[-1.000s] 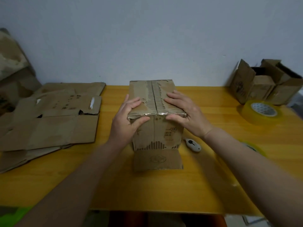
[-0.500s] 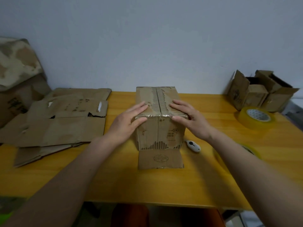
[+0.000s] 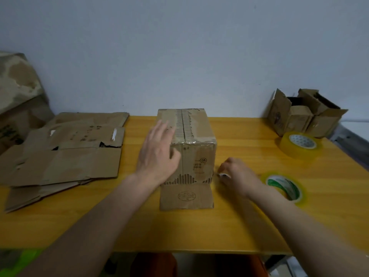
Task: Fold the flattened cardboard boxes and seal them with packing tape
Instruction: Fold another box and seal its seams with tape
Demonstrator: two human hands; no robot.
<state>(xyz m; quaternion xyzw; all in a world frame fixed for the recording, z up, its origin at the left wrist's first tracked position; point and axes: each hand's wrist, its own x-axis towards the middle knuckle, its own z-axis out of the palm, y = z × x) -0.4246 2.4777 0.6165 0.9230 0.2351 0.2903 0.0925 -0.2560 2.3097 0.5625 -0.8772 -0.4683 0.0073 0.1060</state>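
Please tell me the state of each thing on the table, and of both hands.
Cardboard box: upright, top flaps closed, near bottom flap open flat.
Flattened boxes: stacked, unfolded.
Folded boxes: tops open.
Tape rolls: lying flat.
Left hand: open, against box.
Right hand: closed over small white cutter.

Wall (image 3: 179, 47): plain, pale grey-blue, unmarked, evenly lit, filling the upper half from 9 to 3 o'clock. Table (image 3: 249, 226): yellow-orange wood, glossy, butted against the wall, its near edge running across at 6 o'clock. Below that edge, dim floor space, blurred, contents not identifiable; green patch (image 3: 22, 260) at 7 o'clock
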